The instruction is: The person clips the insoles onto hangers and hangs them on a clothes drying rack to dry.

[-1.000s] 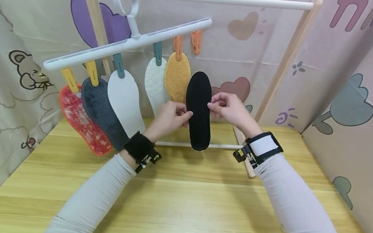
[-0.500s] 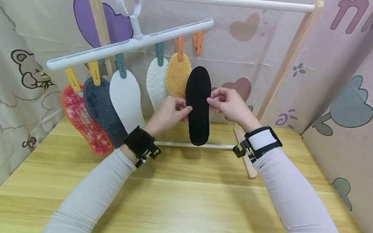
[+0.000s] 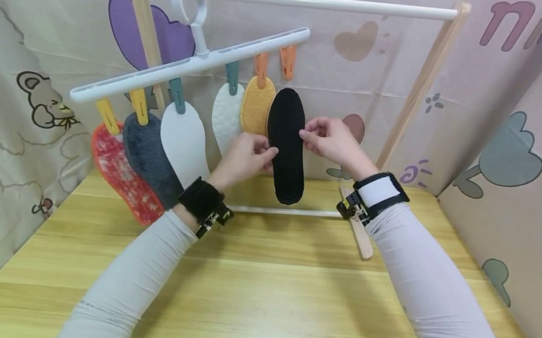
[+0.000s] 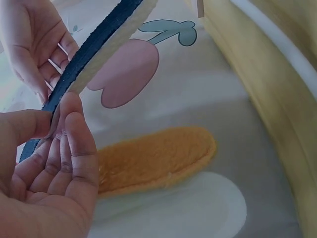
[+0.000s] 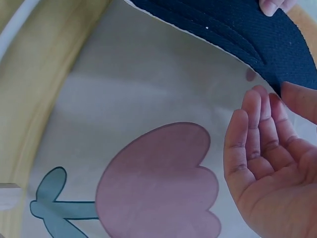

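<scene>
A black insole (image 3: pixel 287 151) stands nearly upright below the right end of a white clip hanger (image 3: pixel 235 51). My left hand (image 3: pixel 245 159) pinches its left edge between thumb and fingers; the left wrist view shows a pale underside on the insole (image 4: pixel 101 54). On the opposite edge, my right hand (image 3: pixel 334 142) pinches it near the upper half. Just above the insole's top hangs an orange clip (image 3: pixel 287 63) with nothing in it. Beside it, another orange clip (image 3: pixel 261 69) grips a yellow insole (image 3: pixel 257 106), partly covered by my left hand and the black insole.
A white textured insole (image 3: pixel 227 114), a plain white one (image 3: pixel 183 136), a dark grey one (image 3: pixel 149 146) and a red patterned one (image 3: pixel 125 171) hang further left. The hanger hooks over the rail (image 3: pixel 325 4) of a wooden-legged rack (image 3: pixel 425 87) on the table (image 3: pixel 253 293).
Both hands have raised the black insole a little, bringing its top closer to the bare orange clip. The hanging insoles stay about where they were.
</scene>
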Available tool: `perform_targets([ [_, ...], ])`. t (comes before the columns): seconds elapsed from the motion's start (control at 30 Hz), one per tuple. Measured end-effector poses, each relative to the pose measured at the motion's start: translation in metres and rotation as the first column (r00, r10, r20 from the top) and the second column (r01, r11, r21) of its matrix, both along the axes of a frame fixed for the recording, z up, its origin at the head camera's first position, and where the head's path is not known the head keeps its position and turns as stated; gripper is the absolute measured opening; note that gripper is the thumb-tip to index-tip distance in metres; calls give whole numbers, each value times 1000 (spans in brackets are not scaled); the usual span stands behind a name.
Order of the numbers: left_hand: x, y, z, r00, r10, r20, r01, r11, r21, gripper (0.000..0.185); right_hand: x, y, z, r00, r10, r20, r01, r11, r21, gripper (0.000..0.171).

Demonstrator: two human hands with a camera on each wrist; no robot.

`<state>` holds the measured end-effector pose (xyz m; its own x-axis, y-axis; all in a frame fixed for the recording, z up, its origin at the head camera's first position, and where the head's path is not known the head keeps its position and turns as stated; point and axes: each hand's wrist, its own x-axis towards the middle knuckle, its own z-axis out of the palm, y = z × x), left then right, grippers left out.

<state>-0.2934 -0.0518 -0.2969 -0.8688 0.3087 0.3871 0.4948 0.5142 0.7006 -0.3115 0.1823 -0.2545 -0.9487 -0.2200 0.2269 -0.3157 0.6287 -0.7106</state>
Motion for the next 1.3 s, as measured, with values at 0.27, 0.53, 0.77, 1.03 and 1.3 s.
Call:
perform_targets([
  [0.27,0,-3,6,1000,3,0,-3,1000,-4,30,-9,-7,21,998,-31,-49,30,999,-10,35],
  [0.53,-1,-5,7,1000,9,-9,-9,1000,-8,29,-12,-28,56,999,-18,-26,16,996,-89,46],
  [0.77,0,-6,8,1000,7,-8,-7,1000,-10,29,-18,-46,79,1000,-14,-10,12,991,-134,55],
  [1.03,1,-8,6,1000,3,24,-3,1000,-8,29,-25,-59,91,994,33,104,5,940,-340,55],
  [1.3,2,-8,6,1000,7,2,-7,1000,-11,30,-22,-61,94,994,31,104,10,927,-374,51],
])
